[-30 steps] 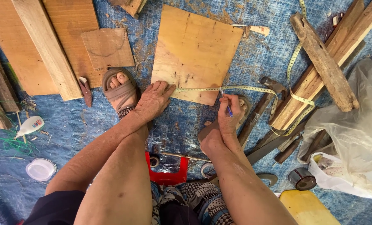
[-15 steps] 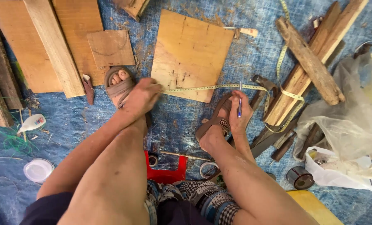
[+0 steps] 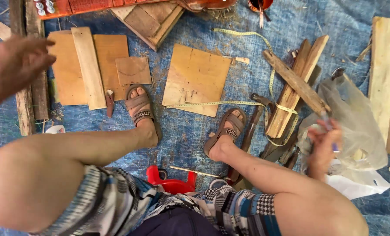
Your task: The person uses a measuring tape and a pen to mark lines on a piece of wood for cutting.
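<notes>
The right hand (image 3: 323, 146) is down at the right, beside the knee; its fingers (image 3: 317, 131) are pinched around a slim pen (image 3: 328, 124) with a blue barrel, blurred; just behind it slumps a clear plastic bag (image 3: 356, 118), crumpled, with a white bag (image 3: 356, 181) under its lower edge. The left hand (image 3: 16, 65) is raised at the far left, well apart from everything on the floor; its fingers are loosely spread and hold nothing. Between the two sandalled feet lies a square plywood panel (image 3: 197, 78), pale brown and flat on the blue tarp (image 3: 247, 39); a yellow measuring tape (image 3: 216, 104) crosses its near edge and loops away to the right over a heap of rough wooden battens (image 3: 297, 85). To the left lie more boards (image 3: 88, 65), one narrow plank across two wider sheets; a red plastic stool (image 3: 171, 183) shows beneath the person's patterned shorts.
</notes>
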